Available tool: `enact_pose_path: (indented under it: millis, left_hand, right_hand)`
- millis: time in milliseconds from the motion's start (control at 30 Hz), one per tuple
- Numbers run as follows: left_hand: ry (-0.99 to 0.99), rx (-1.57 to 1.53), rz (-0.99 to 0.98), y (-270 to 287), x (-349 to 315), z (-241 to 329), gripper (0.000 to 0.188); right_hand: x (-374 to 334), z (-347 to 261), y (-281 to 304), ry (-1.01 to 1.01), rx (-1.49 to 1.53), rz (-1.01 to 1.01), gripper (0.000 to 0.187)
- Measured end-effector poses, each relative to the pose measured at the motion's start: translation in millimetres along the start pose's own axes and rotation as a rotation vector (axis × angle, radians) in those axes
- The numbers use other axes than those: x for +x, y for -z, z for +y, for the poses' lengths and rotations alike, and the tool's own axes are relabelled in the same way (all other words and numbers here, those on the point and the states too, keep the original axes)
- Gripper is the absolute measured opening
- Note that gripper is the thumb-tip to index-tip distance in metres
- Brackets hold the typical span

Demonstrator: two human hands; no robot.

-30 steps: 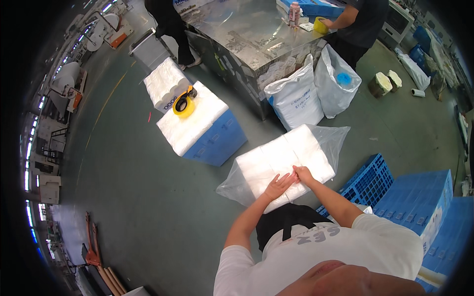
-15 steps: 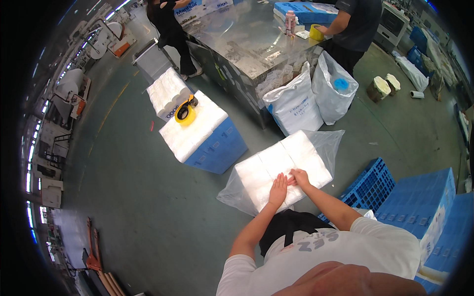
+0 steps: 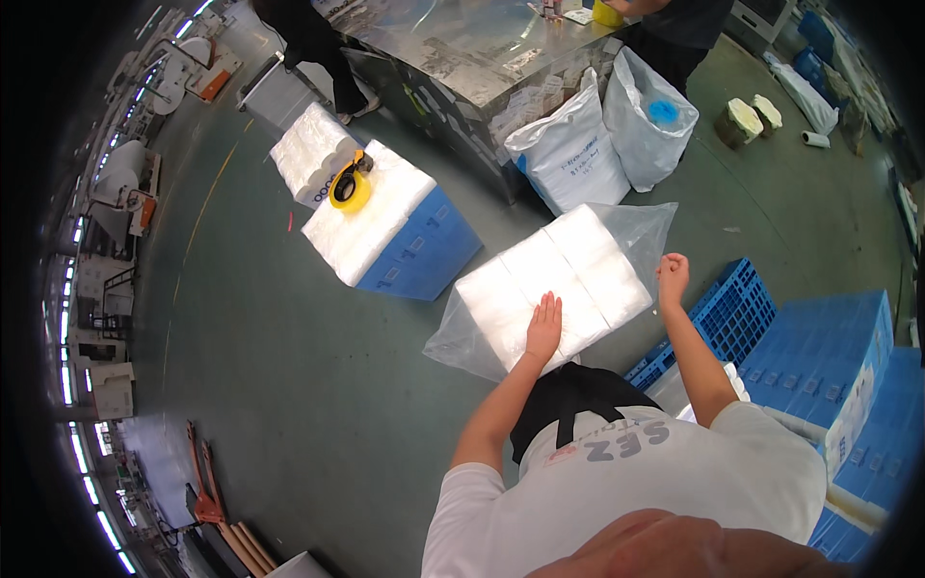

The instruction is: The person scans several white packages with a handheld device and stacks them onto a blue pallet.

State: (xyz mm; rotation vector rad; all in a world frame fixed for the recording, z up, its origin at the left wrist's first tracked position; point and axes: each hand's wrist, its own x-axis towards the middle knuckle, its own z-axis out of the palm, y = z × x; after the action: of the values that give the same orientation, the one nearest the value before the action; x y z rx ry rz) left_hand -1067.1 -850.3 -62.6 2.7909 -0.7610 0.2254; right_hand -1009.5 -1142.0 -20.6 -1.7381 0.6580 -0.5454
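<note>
In front of me lies a block of white, soft-looking packs (image 3: 549,265) inside a clear plastic bag (image 3: 644,236), whose loose ends stick out left and right. My left hand (image 3: 545,326) rests flat on the near part of the packs, fingers stretched. Off to the right of the block, my right hand (image 3: 673,277) is raised beside the loose bag end, its fingers curled closed; whatever may be in it is hidden. A tape dispenser with a yellow roll (image 3: 350,190) sits on a blue-sided stack of white packs (image 3: 416,241), out of reach of both hands.
Beyond the block stand two white sacks (image 3: 570,154) against a metal table (image 3: 462,58), where two people stand. A blue plastic pallet (image 3: 723,303) and blue packs (image 3: 819,361) are at my right. A red pallet jack (image 3: 204,482) is at the lower left.
My right hand has left the packs and moved right, closing its fingers. My left hand stays flat on top. The whole view has shifted, so the scene sits higher.
</note>
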Motion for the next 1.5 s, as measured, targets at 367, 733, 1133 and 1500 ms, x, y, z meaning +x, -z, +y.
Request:
enact_pose_path:
  millis: [367, 733, 1133, 1500]
  left_hand:
    - [-0.033, -0.042, -0.037, -2.4, -2.4, -7.7, 0.048]
    - [0.016, -0.127, -0.018, 7.9, -3.7, -14.2, 0.045]
    - [-0.099, 0.035, -0.061, 9.7, -12.9, -41.7, 0.046]
    - [-0.118, -0.022, -0.121, 25.2, -9.8, -50.9, 0.046]
  right_hand:
    - [17.0, -31.6, -21.6, 0.958, -1.182, -0.546, 0.029]
    - [-88.3, -144.0, -318.8, 0.761, -0.275, -0.996, 0.02]
    - [-171.4, -277.9, -714.9, 0.698, -0.829, -1.078, 0.064]
    - [-180.0, -237.3, -728.8, 0.611, -0.783, -1.141, 0.052]
